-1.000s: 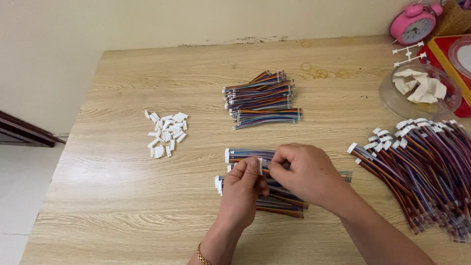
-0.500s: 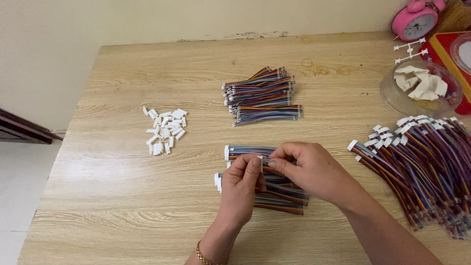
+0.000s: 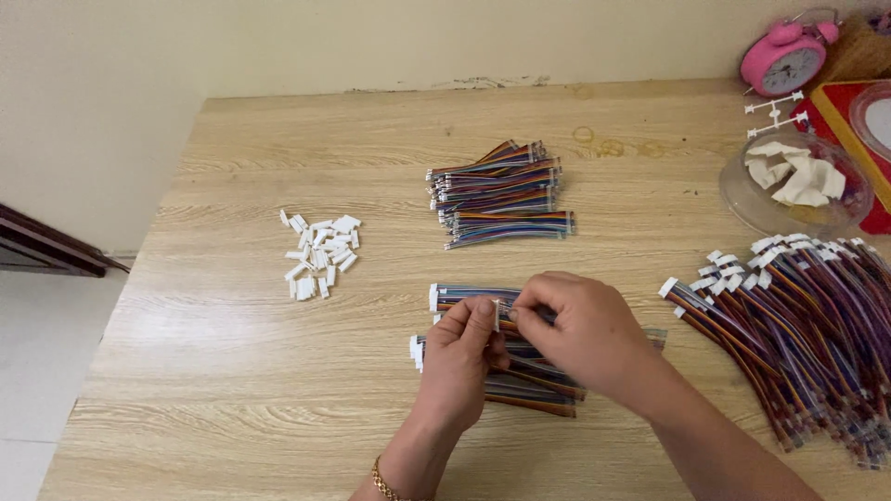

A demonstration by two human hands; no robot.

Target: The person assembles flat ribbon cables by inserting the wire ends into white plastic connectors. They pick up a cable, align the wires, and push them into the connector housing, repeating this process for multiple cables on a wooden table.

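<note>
My left hand (image 3: 461, 357) and my right hand (image 3: 580, 329) meet over a small pile of multicoloured ribbon cables (image 3: 520, 376) near the table's front. Between the fingertips of both hands is a small white connector (image 3: 497, 314) at the end of one cable; the left thumb and forefinger pinch it and the right fingers press against it. A cable with a white connector (image 3: 455, 295) lies just left of the hands. A heap of loose white connector housings (image 3: 318, 252) lies to the left.
A stacked bundle of finished-looking ribbon cables (image 3: 501, 193) lies in the middle of the wooden table (image 3: 232, 390). A large pile of cables (image 3: 807, 325) fills the right side. A clear bowl with white pieces (image 3: 794, 181), a pink alarm clock (image 3: 784, 60) and a red box (image 3: 858, 121) stand at the back right.
The hands have stayed over the same pile, with the fingers shifting slightly around the connector. Nothing else has moved.
</note>
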